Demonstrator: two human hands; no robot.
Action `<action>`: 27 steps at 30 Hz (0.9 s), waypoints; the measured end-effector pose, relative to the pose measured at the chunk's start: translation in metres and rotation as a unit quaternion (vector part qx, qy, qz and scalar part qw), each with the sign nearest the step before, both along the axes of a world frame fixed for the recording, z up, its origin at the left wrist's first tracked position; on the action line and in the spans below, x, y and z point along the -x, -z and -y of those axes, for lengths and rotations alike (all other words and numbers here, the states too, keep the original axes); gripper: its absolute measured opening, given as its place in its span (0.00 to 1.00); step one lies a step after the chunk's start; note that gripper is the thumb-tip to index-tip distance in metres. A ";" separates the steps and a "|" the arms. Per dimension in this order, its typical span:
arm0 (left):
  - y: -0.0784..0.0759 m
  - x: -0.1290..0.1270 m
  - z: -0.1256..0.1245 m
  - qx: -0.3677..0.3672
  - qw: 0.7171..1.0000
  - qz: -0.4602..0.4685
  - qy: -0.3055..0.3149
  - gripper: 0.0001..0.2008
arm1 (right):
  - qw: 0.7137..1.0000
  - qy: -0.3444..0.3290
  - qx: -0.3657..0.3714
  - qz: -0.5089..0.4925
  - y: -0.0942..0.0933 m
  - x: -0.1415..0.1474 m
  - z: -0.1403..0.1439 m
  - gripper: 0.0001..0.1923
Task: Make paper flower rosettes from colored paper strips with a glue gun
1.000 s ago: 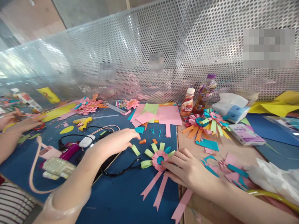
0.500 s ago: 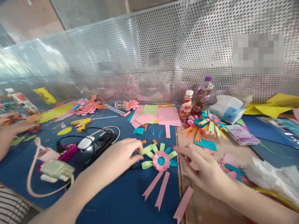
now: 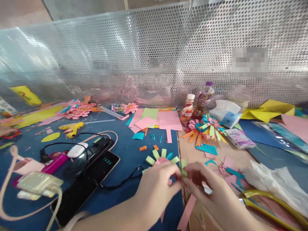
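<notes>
Between my two hands a light green paper strip (image 3: 183, 164) stands up, its lower part hidden by fingers. The fingertips of my left hand (image 3: 160, 181) are closed at its left side. My right hand (image 3: 208, 184) pinches it from the right, thumb and fingers together. Partly covered by my left hand lies a paper flower with a pink centre (image 3: 160, 160), green loops and blue tips. A pink paper tail (image 3: 187, 211) with a notched end rests beneath my hands, across the seam of the tables.
Yellow-handled scissors (image 3: 264, 195) and crumpled tissue (image 3: 271, 186) lie at right. A phone (image 3: 84, 189), cables and chargers crowd the left. Further back are a yellow glue gun (image 3: 72, 129), paper sheets (image 3: 169, 122), finished flowers (image 3: 213, 124) and two bottles (image 3: 187, 110).
My hands have come together from either side of the flower, and a green strip is now between their fingers. The view has shifted, showing more of the phone and the scissors.
</notes>
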State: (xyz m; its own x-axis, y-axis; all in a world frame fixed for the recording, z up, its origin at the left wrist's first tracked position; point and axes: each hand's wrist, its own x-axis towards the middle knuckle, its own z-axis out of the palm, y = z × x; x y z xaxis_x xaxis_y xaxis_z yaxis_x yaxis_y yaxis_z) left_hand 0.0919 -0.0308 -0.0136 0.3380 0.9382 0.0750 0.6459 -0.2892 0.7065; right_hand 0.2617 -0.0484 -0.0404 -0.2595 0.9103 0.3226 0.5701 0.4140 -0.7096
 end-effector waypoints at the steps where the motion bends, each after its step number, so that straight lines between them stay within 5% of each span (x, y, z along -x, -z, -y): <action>1: -0.003 0.000 -0.003 0.001 1.000 0.012 -0.007 0.01 | 1.000 0.004 -0.009 0.000 -0.001 -0.001 -0.002 0.04; 8: -0.012 0.001 -0.012 0.125 0.986 0.106 -0.019 0.06 | 0.994 0.029 -0.101 -0.011 -0.007 0.004 -0.017 0.09; 13: -0.009 0.009 -0.012 0.178 0.977 0.110 0.033 0.13 | 0.992 0.018 -0.124 0.009 -0.009 0.004 -0.025 0.08; 17: -0.011 0.026 -0.023 0.022 0.999 -0.007 0.041 0.10 | 0.989 -0.007 -0.147 0.036 -0.007 -0.004 -0.022 0.10; 21: -0.010 0.041 -0.030 -0.114 0.983 -0.129 0.065 0.12 | 0.984 -0.047 -0.139 0.095 0.001 -0.008 -0.011 0.14; 27: -0.001 0.042 -0.031 -0.172 0.955 -0.223 0.095 0.12 | 0.968 -0.082 -0.156 0.176 0.010 -0.004 0.001 0.16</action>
State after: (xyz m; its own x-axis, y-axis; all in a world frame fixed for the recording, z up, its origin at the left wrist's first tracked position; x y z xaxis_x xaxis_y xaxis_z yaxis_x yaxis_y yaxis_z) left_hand 0.0499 0.0001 -0.0121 0.5707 0.8021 0.1761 0.7727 -0.5971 0.2153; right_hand 0.2659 -0.0495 -0.0503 -0.5361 0.7202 0.4404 0.6629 0.6822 -0.3085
